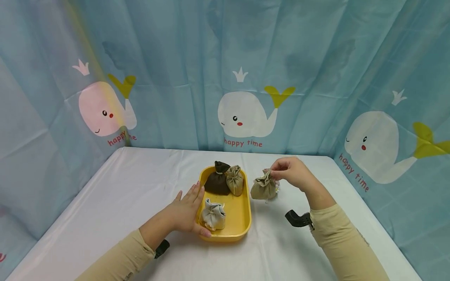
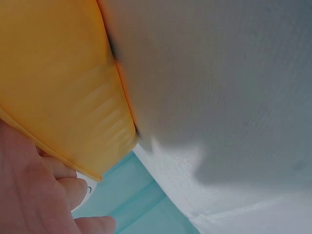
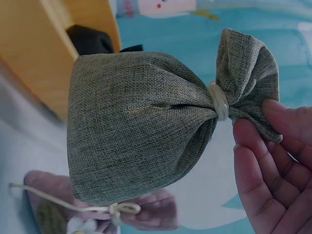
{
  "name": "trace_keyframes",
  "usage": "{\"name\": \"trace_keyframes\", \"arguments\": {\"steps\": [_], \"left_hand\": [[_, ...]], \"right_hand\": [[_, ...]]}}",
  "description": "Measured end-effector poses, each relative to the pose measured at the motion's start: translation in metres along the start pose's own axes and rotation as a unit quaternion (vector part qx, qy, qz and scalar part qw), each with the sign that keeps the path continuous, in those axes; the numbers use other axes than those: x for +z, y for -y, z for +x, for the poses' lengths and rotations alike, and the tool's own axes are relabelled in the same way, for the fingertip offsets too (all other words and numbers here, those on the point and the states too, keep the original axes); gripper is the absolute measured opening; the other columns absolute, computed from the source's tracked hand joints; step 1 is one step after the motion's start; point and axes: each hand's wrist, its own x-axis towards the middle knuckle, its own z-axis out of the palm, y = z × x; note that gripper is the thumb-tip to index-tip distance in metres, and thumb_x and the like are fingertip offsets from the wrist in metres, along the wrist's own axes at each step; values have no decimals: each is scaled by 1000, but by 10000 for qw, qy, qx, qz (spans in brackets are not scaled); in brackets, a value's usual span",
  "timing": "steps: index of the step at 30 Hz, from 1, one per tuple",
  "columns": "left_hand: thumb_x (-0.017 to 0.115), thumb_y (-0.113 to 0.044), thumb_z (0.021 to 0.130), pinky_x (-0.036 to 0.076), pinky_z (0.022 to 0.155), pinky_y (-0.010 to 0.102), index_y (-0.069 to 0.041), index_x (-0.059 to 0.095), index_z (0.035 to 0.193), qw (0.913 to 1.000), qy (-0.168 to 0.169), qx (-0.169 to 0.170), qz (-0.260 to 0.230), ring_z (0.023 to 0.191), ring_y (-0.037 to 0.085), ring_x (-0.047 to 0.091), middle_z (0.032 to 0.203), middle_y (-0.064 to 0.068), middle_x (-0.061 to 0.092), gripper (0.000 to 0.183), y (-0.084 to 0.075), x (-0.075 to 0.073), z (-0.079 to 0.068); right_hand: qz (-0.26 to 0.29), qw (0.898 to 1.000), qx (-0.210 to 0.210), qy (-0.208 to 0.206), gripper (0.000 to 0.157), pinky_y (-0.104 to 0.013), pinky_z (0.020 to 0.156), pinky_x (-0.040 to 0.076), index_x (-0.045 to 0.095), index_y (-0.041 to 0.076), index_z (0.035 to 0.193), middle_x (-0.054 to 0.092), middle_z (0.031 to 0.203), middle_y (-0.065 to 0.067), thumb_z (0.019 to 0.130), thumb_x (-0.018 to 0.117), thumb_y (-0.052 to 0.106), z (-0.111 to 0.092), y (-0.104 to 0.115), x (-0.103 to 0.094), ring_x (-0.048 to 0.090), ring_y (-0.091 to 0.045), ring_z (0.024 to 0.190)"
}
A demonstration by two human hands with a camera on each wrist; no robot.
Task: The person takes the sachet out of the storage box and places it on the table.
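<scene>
Right hand [image 1: 292, 172] pinches the burlap pouch [image 3: 131, 126] by its ruffle [image 3: 243, 63], a sensible hold; likely soft, light; left hand [image 1: 183, 215], straight-fingered, touches the yellow tray [image 1: 238, 216].

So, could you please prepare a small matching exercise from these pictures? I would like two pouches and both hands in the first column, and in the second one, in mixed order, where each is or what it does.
Column 1
1. dark brown pouch
2. whitish pouch
3. left hand
4. right hand

Column 2
A. lies against the side of the yellow tray
B. in the far end of the tray
C. pinches a beige pouch by its gathered top
D. in the near end of the tray

Right pairs: 1-B, 2-D, 3-A, 4-C
</scene>
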Motion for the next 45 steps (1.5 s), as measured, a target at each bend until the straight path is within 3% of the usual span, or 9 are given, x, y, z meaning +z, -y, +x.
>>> {"name": "trace_keyframes", "arguments": {"steps": [7,14,36,45], "left_hand": [[46,-92,45,11,105,59,-4,3,147,9999,98,-29,-51,139,29,-2,152,15,-7,141,1,1,2],[43,-93,44,11,106,58,-5,3,147,9999,92,-96,7,140,29,-1,152,14,-8,141,1,1,2],[45,-91,45,13,105,58,-4,5,147,10000,17,-41,25,140,29,0,152,14,-6,140,0,3,1],[46,-91,45,12,105,58,-4,5,147,10000,35,-60,8,140,29,0,152,14,-6,140,0,2,2]], "right_hand": [[2,9999,125,67,10,-33,67,52,66,1,84,64,82,-9,85,65,11,-1,-15,1,62,-23,74],[-42,9996,291,0,10,-40,71,52,67,0,84,65,82,-8,85,64,10,-2,-25,1,64,-21,74],[310,9954,902,-46,11,-33,66,53,64,-4,83,63,77,-7,85,63,7,-4,-67,9,63,-18,72],[332,9959,845,-19,10,-34,68,53,64,-4,84,64,79,-8,85,63,7,-2,-68,11,64,-20,75]]}}
